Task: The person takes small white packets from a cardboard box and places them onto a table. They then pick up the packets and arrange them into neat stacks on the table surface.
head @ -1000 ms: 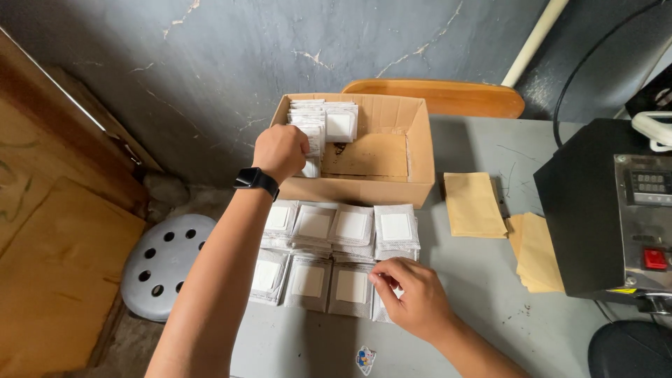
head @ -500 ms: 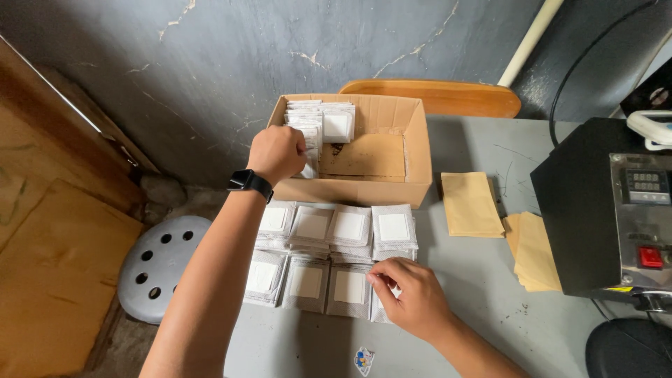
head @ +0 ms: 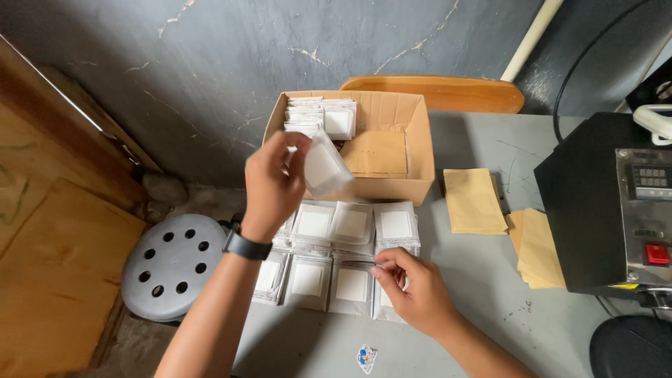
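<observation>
My left hand (head: 275, 183) is raised in front of the open cardboard box (head: 418, 150) and holds a small clear packet with a white square inside (head: 323, 166). More such packets stand stacked in the box's back left corner (head: 323, 115). Rows of the same packets (head: 350, 227) lie on the grey table in front of the box. My right hand (head: 413, 287) rests on the front right stack, fingertips pinching the edge of a packet there. A dark watch (head: 246, 246) sits on my left wrist.
Brown paper envelopes (head: 473, 201) lie right of the box, with another pile (head: 537, 246) beside a black machine (head: 607, 210) with a red switch. A grey perforated stool (head: 166, 264) stands at the left. A wooden chair back (head: 434, 91) is behind the box.
My left hand has come up out of the box with one packet and moved toward me. My right hand has stayed on the front right stack.
</observation>
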